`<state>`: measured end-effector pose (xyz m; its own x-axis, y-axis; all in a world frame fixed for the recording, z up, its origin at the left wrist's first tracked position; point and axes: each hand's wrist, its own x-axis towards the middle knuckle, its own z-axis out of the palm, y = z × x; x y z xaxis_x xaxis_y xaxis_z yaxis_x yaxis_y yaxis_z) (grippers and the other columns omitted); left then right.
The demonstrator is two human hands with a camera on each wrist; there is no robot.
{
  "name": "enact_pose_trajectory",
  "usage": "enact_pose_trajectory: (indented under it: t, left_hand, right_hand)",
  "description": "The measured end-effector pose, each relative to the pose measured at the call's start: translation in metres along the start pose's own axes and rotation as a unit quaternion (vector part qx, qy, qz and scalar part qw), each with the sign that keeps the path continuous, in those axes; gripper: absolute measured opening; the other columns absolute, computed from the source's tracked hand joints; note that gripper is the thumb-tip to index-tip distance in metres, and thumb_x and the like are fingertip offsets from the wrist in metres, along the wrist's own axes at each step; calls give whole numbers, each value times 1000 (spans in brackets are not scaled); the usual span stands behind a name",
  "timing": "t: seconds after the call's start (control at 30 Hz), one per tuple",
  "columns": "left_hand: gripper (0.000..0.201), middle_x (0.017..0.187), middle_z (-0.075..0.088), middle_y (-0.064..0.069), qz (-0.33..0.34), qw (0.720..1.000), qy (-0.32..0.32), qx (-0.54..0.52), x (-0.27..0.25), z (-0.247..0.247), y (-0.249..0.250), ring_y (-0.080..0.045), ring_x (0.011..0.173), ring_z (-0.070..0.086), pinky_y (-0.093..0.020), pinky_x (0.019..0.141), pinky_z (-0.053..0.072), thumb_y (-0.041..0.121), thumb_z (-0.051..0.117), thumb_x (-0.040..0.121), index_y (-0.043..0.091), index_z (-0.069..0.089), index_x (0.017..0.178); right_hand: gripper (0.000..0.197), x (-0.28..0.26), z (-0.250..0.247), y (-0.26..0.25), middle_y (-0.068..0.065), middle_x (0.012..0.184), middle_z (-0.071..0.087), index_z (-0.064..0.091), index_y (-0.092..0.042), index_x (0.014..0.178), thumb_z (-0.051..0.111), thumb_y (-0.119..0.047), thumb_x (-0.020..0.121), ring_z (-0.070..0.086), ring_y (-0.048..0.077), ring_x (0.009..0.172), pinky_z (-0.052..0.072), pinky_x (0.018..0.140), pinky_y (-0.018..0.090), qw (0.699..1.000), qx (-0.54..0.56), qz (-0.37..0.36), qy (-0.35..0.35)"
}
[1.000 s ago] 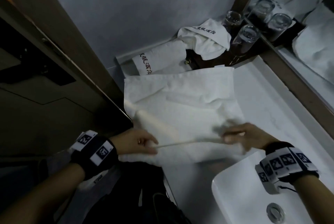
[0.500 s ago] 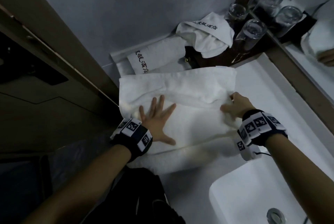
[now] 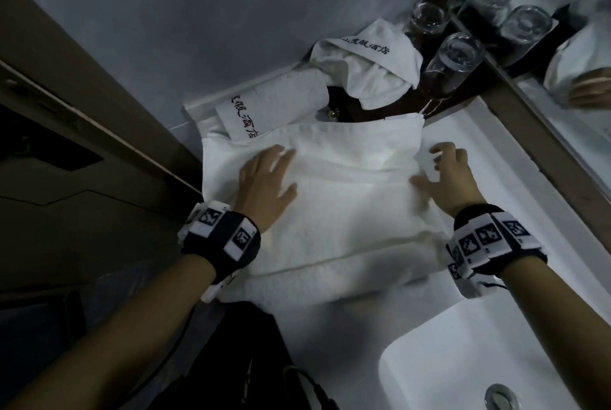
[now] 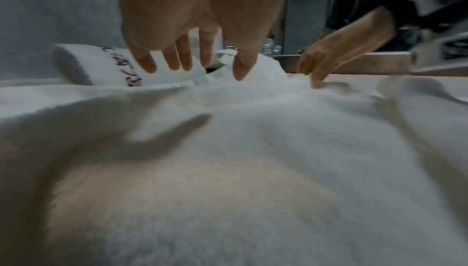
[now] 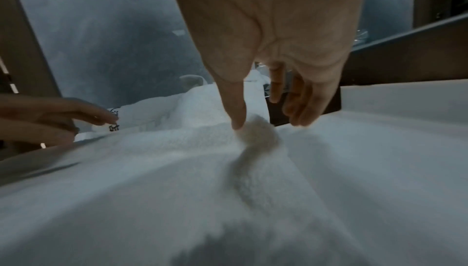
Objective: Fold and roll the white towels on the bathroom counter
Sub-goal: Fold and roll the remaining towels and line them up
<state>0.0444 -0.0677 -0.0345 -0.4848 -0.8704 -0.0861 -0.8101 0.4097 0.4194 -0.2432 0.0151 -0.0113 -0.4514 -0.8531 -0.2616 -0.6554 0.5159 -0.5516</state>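
The left hand lies flat with straight fingers on the big folded white towel. The right hand is spread at the towel's right edge, its thumb touching the cloth, holding nothing. The towel lies on the white bathroom counter, between the wall and the white sink. Behind it are a rolled white towel with dark letters, a loose white towel and two clear drinking glasses.

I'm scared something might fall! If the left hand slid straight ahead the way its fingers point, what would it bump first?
Probably the rolled towel with dark lettering. The left hand points toward it across the flat towel; exact depth is unclear.
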Motion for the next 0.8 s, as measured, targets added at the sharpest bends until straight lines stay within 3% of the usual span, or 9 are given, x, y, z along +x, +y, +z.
enact_pose_trajectory:
  t: [0.07,0.17,0.23,0.33,0.47,0.6,0.67,0.73,0.8]
  left_hand:
    - [58,151,26,-8,-30,999,-30,-20,8,-2,-8,-27,137,25,-42,111,20,25,51,91,18,27,143]
    - [65,158,2,-1,-16,986,-166,25,4,5,-16,-22,145,1,-45,118,3,29,47,93,25,11,147]
    - [74,157,-14,6,-6,974,-221,51,-5,12,-18,-17,144,-16,-50,115,-7,40,46,91,32,-4,146]
    - [79,152,-28,6,4,970,-215,113,-23,21,-19,-18,142,-23,-54,112,-11,50,37,91,32,-21,142]
    - [70,147,-31,2,90,969,-185,137,-51,29,-1,-21,143,-17,-53,114,-4,43,32,94,31,-18,140]
    - [63,152,27,-1,227,922,-234,208,-87,33,27,-25,139,29,-57,103,33,54,37,76,46,28,138]
    - [66,153,27,-4,281,891,-286,211,-102,39,37,-30,139,28,-63,101,29,50,30,71,47,29,136]
    - [64,156,18,-7,333,873,-291,204,-116,49,39,-34,141,21,-66,103,23,47,39,76,44,26,138]
    - [66,158,-5,-5,357,867,-309,162,-125,58,36,-35,144,-2,-68,106,3,40,44,85,43,10,142]
  right_hand:
    - [35,-6,-1,-10,17,123,48,52,-5,120,62,-11,87,51,30,109,37,92,24,994,-9,-105,20]
    - [33,-13,8,-25,5,133,54,56,-19,126,54,-20,93,53,21,114,32,93,15,976,-6,-181,-122]
    - [42,-13,16,-28,-3,150,34,45,-26,137,49,-28,95,32,18,138,21,112,25,958,-39,-131,-252]
    - [54,-9,25,-24,-7,158,3,17,-29,148,38,-34,99,-3,19,146,-3,117,35,931,-136,-106,-321]
    - [67,-14,45,-14,-7,157,-14,-9,-29,147,35,-40,98,-16,24,144,-8,116,39,923,-227,-125,-285]
    - [63,-17,60,-12,-7,158,-12,-9,-29,147,29,-43,98,-10,29,145,-5,116,42,936,-234,-126,-230]
    - [62,-15,61,-10,-8,158,-11,-9,-30,147,27,-43,99,-10,29,145,-4,116,43,936,-236,-119,-231]
    - [63,-15,60,-11,-7,158,-12,-10,-29,147,29,-40,99,-10,29,145,-4,116,43,934,-238,-116,-239]
    - [65,-16,56,-17,-7,158,-12,-9,-28,148,34,-35,99,-11,28,145,-4,117,42,936,-223,-111,-249]
